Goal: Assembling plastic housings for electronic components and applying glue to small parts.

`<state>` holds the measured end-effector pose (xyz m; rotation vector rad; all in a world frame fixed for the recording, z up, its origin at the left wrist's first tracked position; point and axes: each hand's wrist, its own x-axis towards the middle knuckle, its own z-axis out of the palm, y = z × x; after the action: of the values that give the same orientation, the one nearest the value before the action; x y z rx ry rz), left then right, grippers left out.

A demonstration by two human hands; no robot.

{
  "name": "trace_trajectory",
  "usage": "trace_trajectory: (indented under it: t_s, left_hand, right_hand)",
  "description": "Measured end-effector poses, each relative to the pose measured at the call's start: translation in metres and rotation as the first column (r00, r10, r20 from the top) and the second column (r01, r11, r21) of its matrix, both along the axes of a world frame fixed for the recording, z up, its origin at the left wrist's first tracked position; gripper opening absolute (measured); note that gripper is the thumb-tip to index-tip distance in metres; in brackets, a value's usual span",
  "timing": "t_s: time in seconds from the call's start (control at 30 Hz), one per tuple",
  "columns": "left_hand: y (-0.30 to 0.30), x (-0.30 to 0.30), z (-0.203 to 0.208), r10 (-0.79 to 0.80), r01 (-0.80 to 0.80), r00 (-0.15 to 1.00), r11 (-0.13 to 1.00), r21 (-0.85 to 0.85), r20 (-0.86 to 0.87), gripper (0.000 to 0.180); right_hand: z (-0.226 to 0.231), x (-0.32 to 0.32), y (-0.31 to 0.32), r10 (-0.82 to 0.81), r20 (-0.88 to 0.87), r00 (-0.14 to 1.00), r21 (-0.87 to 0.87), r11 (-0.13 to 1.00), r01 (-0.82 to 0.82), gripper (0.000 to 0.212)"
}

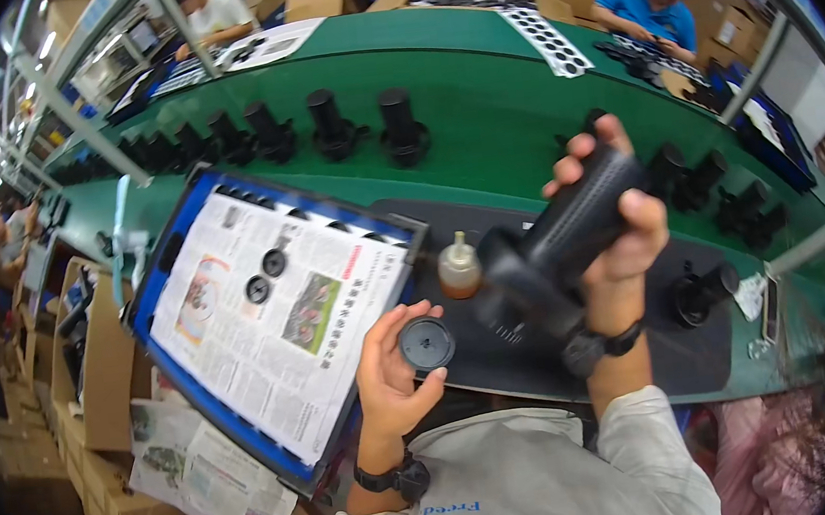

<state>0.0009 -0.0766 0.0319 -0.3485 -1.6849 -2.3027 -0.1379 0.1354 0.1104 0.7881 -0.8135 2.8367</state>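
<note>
My left hand (391,385) grips a round black plastic cap (427,343) by its rim, fingers behind and thumb at the lower edge. Held up in my right hand (626,235) is a black cylindrical housing (583,209) with a perforated side, tilted, its wider lower end blurred. The cap and the housing are apart. Between them, on a dark mat (645,364), stands a small clear bottle (459,268) with amber liquid and a nozzle. Two black round caps (266,276) lie on newspaper (228,317) lining a blue tray (158,274) to the left.
Black housings (404,128) stand in a row along the green bench (483,165), with several more at the right. One housing (706,292) sits on the mat's right end. Across the bench, two people (653,11) work. Cardboard boxes (113,470) fill the lower left.
</note>
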Motion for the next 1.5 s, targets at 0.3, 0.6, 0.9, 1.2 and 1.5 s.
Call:
trace_trajectory:
  t_s: [0.3,0.6,0.9,1.2,1.5]
  left_hand:
    - [0.053,-0.007,-0.018,-0.218,0.219,0.976,0.970,0.104,-0.017,0.066]
    - [0.060,-0.002,-0.021,-0.185,0.160,0.979,0.958,0.238,0.087,0.067]
    - [0.060,0.001,-0.021,-0.135,0.113,0.987,0.970,0.217,0.089,0.063]
    - [0.054,0.000,-0.030,-0.365,0.216,0.897,0.853,0.475,0.248,0.065]
    - [0.056,0.001,-0.024,-0.355,0.264,0.906,0.899,0.349,0.230,0.067]
  right_hand:
    - [-0.066,0.019,0.017,0.064,0.354,0.933,-0.221,0.975,0.016,0.044]
    - [-0.077,0.015,0.025,0.022,0.319,0.948,-0.223,0.973,0.053,0.048]
    - [-0.082,0.016,0.026,0.067,0.100,0.993,-0.116,0.992,-0.056,0.059]
    - [-0.075,0.023,0.035,0.160,0.337,0.928,-0.270,0.961,-0.068,0.063]
    - [-0.087,0.017,0.037,0.170,0.230,0.958,-0.262,0.959,-0.107,0.058]
